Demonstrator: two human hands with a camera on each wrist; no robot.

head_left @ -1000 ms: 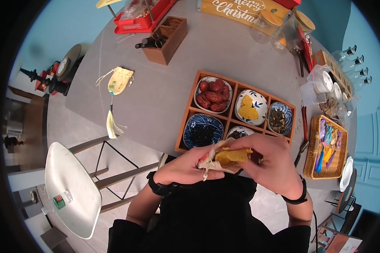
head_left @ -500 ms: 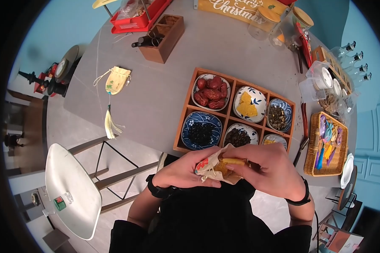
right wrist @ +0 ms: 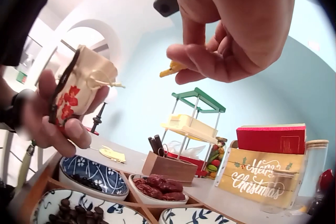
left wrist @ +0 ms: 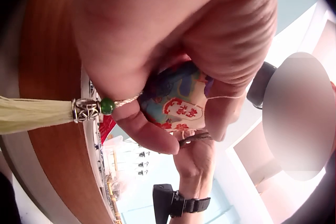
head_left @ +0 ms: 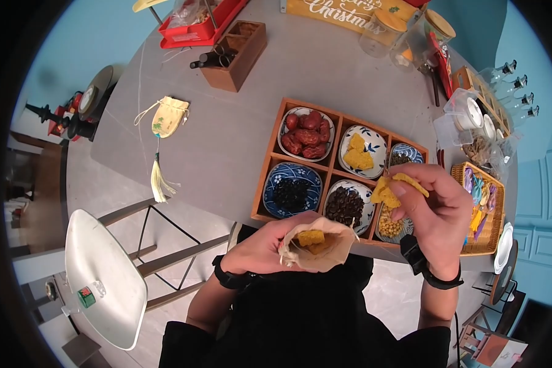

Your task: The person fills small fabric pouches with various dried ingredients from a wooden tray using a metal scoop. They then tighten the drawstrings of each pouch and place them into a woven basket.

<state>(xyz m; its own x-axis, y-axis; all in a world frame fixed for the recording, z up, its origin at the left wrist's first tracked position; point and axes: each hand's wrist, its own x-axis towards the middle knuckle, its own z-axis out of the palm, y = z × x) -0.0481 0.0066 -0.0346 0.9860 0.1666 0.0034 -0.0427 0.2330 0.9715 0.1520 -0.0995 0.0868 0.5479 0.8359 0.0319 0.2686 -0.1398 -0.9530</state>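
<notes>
My left hand [head_left: 265, 246] grips a cream drawstring pouch [head_left: 334, 254], its mouth wide and tilted upward. Yellow pieces [head_left: 311, 237] lie inside it. In the left wrist view the pouch [left wrist: 184, 108] shows a colourful print, with a green bead [left wrist: 107, 106] and pale tassel [left wrist: 37, 115] hanging off. Between thumb and fingers, my right hand [head_left: 438, 214] pinches several flat yellow pieces [head_left: 383, 193] over the right side of a wooden divided tray [head_left: 267, 162]. Bowls in the tray hold red dates [head_left: 310, 135], yellow pieces [head_left: 359, 158], black bits [head_left: 291, 195] and dark beans [head_left: 345, 205].
A second pouch [head_left: 170, 116] with a tassel lies on the table at left. Beyond the tray stands a wooden box [head_left: 251, 58] with black-handled scissors. At right are a wicker basket [head_left: 481, 247] of coloured tassels and lidded jars [head_left: 383, 34]. A white chair [head_left: 107, 276] stands at left.
My right hand has moved from the pouch's mouth out to the right, with yellow pieces in its fingers. The pouch mouth, earlier covered by that hand, now shows. My left hand has stayed about in place.
</notes>
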